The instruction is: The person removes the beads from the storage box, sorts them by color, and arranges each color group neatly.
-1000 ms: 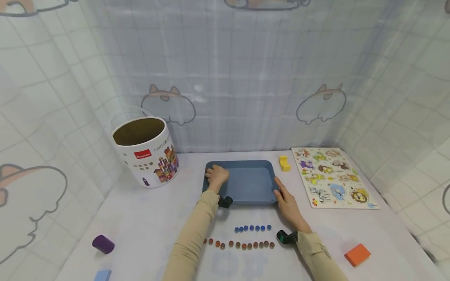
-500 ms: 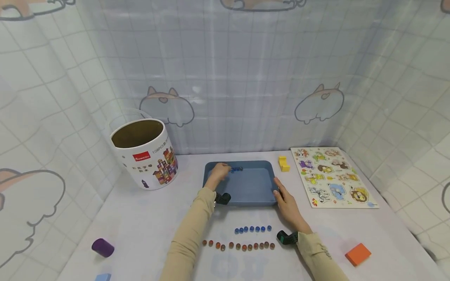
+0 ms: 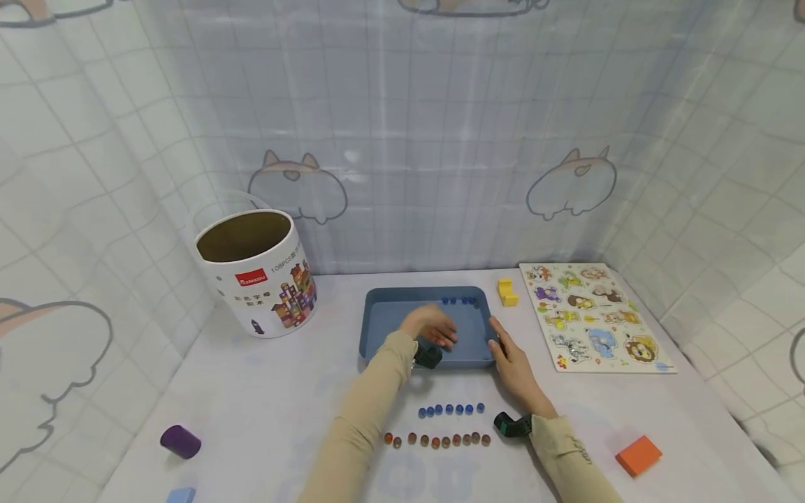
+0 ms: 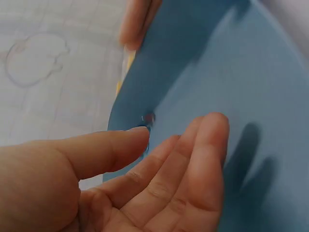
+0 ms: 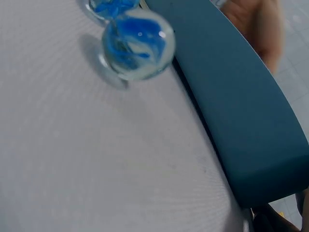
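Note:
My left hand [image 3: 432, 325] hovers over the middle of the blue-grey tray [image 3: 386, 325], fingers loosely bent and apart from the thumb. Nothing shows between thumb and fingers [image 4: 207, 164] in the left wrist view. Several blue glass marbles [image 3: 453, 301] lie in the tray along its back wall, toward the right corner. At the tray's right side my right hand [image 3: 516, 363] rests, its fingers straight along the outer wall and the thumb at the rim. In front of the tray is a row of blue marbles [image 3: 449, 409], with reddish-brown marbles [image 3: 446, 441] in a row nearer me.
A white bucket [image 3: 260, 279] stands back left. A yellow block [image 3: 506, 293] and an animal puzzle board [image 3: 594, 318] lie right of the tray. An orange block [image 3: 639, 455] is front right; a purple cylinder [image 3: 180, 441] and light blue block [image 3: 181, 495] are front left.
My left hand has moved right and nearer from the tray's back left corner. The blue marbles in the tray have rolled right along the back wall. My right hand has stayed put.

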Demonstrator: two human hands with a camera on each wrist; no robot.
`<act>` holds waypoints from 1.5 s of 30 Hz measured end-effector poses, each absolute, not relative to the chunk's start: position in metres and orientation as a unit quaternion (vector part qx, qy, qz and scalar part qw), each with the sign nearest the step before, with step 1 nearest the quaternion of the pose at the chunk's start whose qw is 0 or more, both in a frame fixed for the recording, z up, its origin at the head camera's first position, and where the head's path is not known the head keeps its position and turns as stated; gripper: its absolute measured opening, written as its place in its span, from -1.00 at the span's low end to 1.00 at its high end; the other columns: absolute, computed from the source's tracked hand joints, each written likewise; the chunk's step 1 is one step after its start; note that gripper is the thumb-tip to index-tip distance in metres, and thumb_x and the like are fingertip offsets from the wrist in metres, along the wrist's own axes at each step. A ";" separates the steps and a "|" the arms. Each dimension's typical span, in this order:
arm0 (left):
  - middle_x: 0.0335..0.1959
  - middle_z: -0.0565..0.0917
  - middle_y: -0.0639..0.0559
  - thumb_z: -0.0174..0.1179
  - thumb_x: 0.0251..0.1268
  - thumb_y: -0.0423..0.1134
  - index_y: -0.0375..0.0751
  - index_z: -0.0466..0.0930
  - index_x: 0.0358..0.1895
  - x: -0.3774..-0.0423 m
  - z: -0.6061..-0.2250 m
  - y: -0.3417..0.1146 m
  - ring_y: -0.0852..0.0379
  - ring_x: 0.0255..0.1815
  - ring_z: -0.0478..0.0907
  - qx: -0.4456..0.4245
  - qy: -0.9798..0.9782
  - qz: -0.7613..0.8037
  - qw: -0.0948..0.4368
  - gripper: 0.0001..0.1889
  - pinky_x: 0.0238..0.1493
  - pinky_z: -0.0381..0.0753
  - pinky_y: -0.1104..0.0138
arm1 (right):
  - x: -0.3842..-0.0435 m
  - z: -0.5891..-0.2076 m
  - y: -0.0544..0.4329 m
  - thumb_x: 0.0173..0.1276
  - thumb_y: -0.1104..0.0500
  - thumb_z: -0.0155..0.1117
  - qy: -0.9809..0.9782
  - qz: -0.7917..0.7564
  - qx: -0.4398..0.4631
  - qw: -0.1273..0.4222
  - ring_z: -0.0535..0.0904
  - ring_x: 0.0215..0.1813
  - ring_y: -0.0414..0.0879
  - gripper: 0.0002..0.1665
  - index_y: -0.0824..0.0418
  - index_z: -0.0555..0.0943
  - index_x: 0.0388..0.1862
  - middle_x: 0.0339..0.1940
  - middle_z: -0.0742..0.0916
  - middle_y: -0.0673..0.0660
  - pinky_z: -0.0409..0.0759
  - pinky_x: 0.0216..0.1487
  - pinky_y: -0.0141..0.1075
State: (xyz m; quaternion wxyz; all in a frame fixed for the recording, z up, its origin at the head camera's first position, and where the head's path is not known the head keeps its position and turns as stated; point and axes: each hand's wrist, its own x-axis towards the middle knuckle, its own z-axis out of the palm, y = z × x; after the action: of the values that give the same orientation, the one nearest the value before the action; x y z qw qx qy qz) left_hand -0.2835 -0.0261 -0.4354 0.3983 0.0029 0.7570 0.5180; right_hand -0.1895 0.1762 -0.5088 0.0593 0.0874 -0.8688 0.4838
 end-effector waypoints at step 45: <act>-0.19 0.72 -0.37 0.21 0.29 -0.43 -0.56 0.64 -0.09 -0.272 -0.431 0.008 -0.05 -0.35 0.76 -0.016 0.734 0.617 0.284 -0.77 -0.18 0.72 0.24 | -0.191 -0.507 0.175 0.61 0.04 -0.13 -0.871 0.477 0.098 0.067 0.15 0.54 0.19 -0.39 0.17 0.13 0.55 0.55 0.25 0.21 0.14 0.48 0.08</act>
State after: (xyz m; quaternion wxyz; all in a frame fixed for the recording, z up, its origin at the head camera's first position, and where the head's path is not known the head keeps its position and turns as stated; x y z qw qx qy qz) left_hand -0.2724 0.0085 -0.4309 0.2839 -0.0165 0.7336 0.6172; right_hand -0.1906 0.1754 -0.5070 0.0673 0.0979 -0.8711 0.4766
